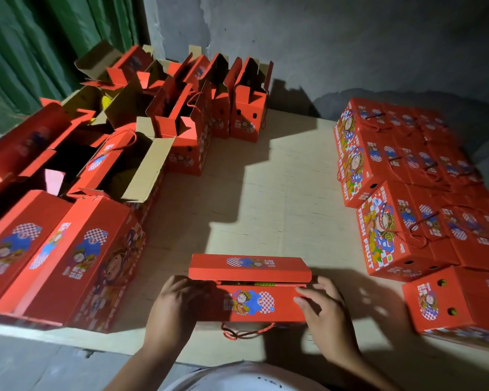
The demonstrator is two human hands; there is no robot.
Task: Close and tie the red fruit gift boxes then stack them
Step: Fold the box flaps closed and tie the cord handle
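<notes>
Closing: red gift box (249, 301) sits at the near edge of the tabletop (254, 198), directly in front of the person; far top flap (249, 268) is folded down, near flap lies almost flat, a thin dark gap between them shows something yellow-green inside.
Cord: red rope handle (247, 333) hangs loose from the box's near side, unknotted.
Left hand (178, 303): grip is on the box's left end, fingers curled over the top corner, partly in shadow.
Right hand (322, 309): grip flat, fingers extended and pressing on the near flap at the box's right end; it clasps nothing.
Closed boxes, right: stack of finished boxes (401, 176) in rows along the right side of the tabletop, printed "FRESH FRUIT", cords across their tops; one single closed box (458, 303) nearest the person, just beside the stack.
Closed boxes, left: two large shut boxes (62, 258) side by side at the near left.
Open boxes: cluster of open boxes (164, 108) behind those, flaps upright, brown cardboard insides showing, reaching to the far left corner.
Surroundings: grey wall (350, 46) behind; green curtain (40, 46) at upper left.
Person: white garment (237, 379) at the bottom edge.
</notes>
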